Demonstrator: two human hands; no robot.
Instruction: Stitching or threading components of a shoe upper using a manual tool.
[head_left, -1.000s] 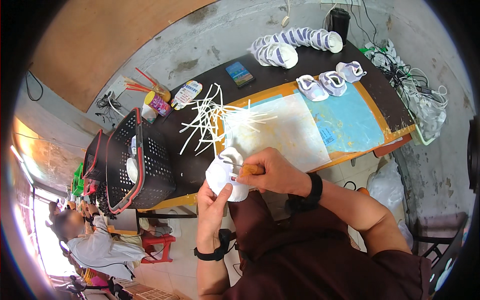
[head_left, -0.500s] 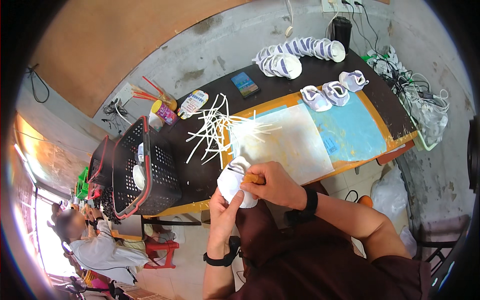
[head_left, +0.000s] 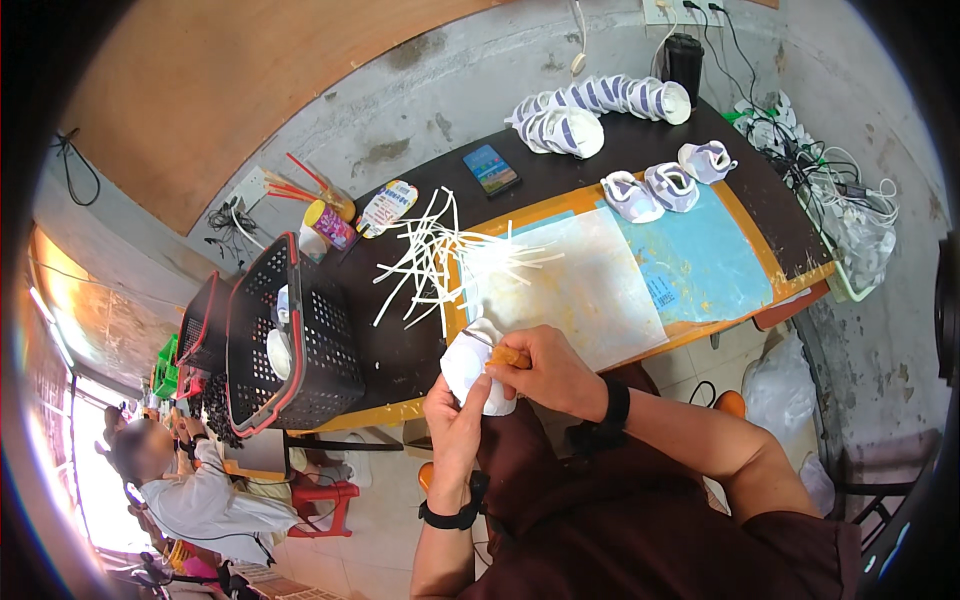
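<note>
A small white shoe upper is in my left hand, its thumb pressed on the sole side and its fingers underneath. My right hand grips the orange-brown handle of an awl against the right side of the shoe upper; its metal shaft is mostly hidden now. On the table beyond lies a loose heap of white strips, partly on a pale sheet. Three white and purple small shoe uppers stand at the right back of the work board.
Rows of nested shoe uppers lie at the back beside a black cup. A phone rests nearby. At left stands a black basket with red rim. Cables tangle at right. Another person sits far left.
The shoe upper has turned slightly and shifted a little right with my left hand. The awl's metal shaft, visible across it before, is now mostly out of sight.
</note>
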